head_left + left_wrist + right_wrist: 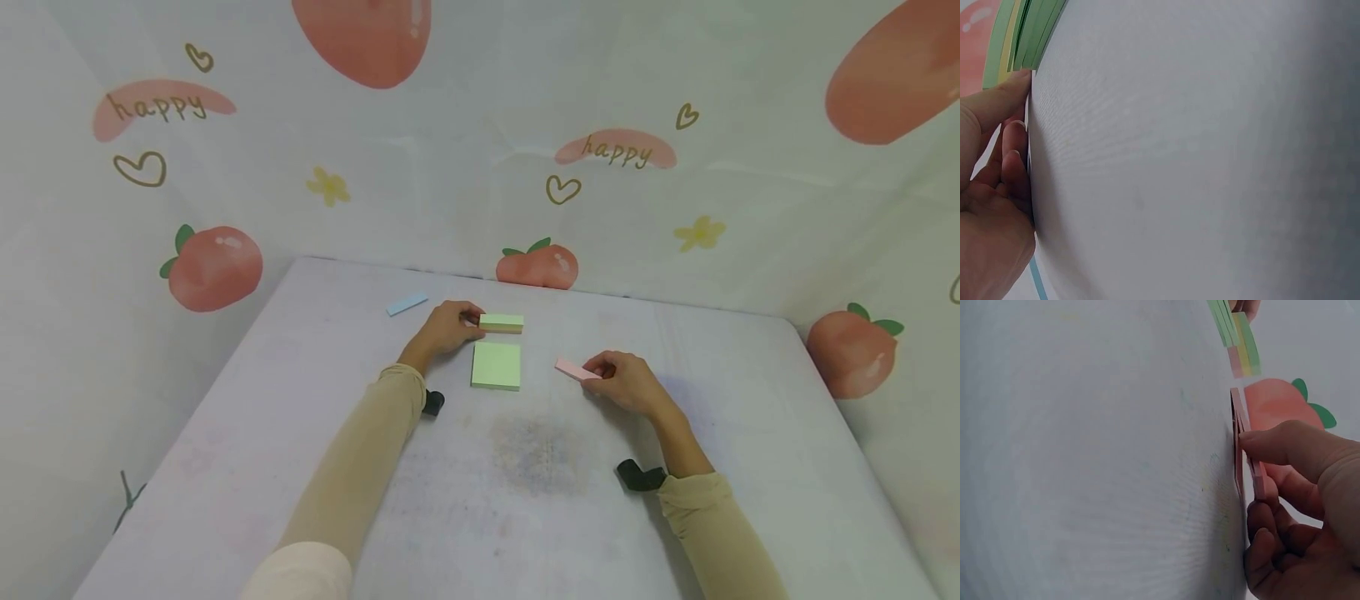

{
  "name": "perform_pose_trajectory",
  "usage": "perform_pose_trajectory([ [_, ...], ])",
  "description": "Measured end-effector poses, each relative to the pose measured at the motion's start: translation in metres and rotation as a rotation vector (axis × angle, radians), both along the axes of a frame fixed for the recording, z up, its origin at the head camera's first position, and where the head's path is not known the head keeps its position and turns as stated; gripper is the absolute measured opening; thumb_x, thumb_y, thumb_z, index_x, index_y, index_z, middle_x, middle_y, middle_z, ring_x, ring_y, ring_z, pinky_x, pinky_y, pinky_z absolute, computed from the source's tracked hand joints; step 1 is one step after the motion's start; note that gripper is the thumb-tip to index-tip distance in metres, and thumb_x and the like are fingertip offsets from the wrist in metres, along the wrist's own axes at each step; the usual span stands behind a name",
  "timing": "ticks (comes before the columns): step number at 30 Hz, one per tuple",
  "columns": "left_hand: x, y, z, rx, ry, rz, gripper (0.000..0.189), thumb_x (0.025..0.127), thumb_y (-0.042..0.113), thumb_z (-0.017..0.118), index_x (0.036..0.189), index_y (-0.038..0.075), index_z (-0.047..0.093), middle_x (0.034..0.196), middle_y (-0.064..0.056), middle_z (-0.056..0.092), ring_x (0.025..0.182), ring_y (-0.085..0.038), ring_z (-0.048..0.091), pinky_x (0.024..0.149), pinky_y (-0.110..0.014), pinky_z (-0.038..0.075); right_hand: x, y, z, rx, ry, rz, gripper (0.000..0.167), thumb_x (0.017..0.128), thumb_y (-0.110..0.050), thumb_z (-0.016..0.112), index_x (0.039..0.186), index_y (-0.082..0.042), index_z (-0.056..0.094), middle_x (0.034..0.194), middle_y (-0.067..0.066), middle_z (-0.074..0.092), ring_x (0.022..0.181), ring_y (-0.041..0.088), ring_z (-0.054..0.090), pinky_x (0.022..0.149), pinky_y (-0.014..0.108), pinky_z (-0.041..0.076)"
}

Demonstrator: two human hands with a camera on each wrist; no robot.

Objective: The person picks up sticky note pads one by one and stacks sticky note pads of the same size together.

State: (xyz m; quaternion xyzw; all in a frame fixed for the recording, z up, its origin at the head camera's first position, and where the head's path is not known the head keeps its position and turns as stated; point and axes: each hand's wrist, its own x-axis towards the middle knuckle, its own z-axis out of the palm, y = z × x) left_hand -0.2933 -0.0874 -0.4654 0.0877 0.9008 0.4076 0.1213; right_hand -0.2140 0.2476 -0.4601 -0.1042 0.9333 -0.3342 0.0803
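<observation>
My left hand (pixel 450 327) pinches the left end of a stack of narrow sticky note pads (pixel 501 320), thumb in front and fingers behind. The stack has green on top, with yellow and pink layers showing under it in the right wrist view. Just in front lies a square green sticky note pad (pixel 496 366). Farther right, my right hand (pixel 628 382) holds a narrow pink sticky note pad (pixel 1256 464) between thumb and fingers, low at the table surface. Its edge looks split into two layers in the right wrist view.
A narrow light blue strip (pixel 407 304) lies on the white table (pixel 495 517), left of my left hand. Black wrist-worn pieces (pixel 641 476) stick out beside both forearms. A fruit-printed curtain (pixel 450 167) rises behind the table.
</observation>
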Motion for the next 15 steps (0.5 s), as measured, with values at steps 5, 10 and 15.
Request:
perform_pose_trajectory([
  [5, -0.0011, 0.0003, -0.0002, 0.001, 0.000, 0.001, 0.038, 0.095, 0.020, 0.073, 0.130, 0.010, 0.066, 0.124, -0.008, 0.069, 0.114, -0.024, 0.060, 0.105, -0.043, 0.046, 0.0004, 0.0012, -0.0015, -0.010, 0.010, -0.022, 0.025, 0.088, -0.018, 0.078, 0.109, -0.005, 0.073, 0.091, 0.008, 0.065, 0.079, 0.017, 0.053, 0.066, 0.025, 0.044],
  [10, -0.0015, -0.0002, -0.0010, 0.011, -0.006, -0.002, 0.038, 0.094, 0.020, 0.074, 0.130, 0.010, 0.066, 0.124, -0.008, 0.069, 0.115, -0.025, 0.061, 0.106, -0.043, 0.047, 0.0002, 0.0017, -0.0022, -0.026, 0.012, -0.023, 0.025, 0.088, -0.017, 0.077, 0.110, -0.006, 0.072, 0.099, 0.012, 0.067, 0.085, 0.019, 0.056, 0.069, 0.026, 0.046],
  [15, -0.0008, -0.0004, -0.0009, 0.023, 0.002, 0.001, 0.037, 0.094, 0.019, 0.074, 0.129, 0.009, 0.067, 0.123, -0.009, 0.070, 0.114, -0.025, 0.061, 0.106, -0.044, 0.046, -0.0014, 0.0010, -0.0032, -0.042, 0.022, -0.014, 0.024, 0.090, -0.015, 0.075, 0.112, -0.006, 0.070, 0.097, 0.012, 0.070, 0.083, 0.018, 0.058, 0.068, 0.026, 0.046],
])
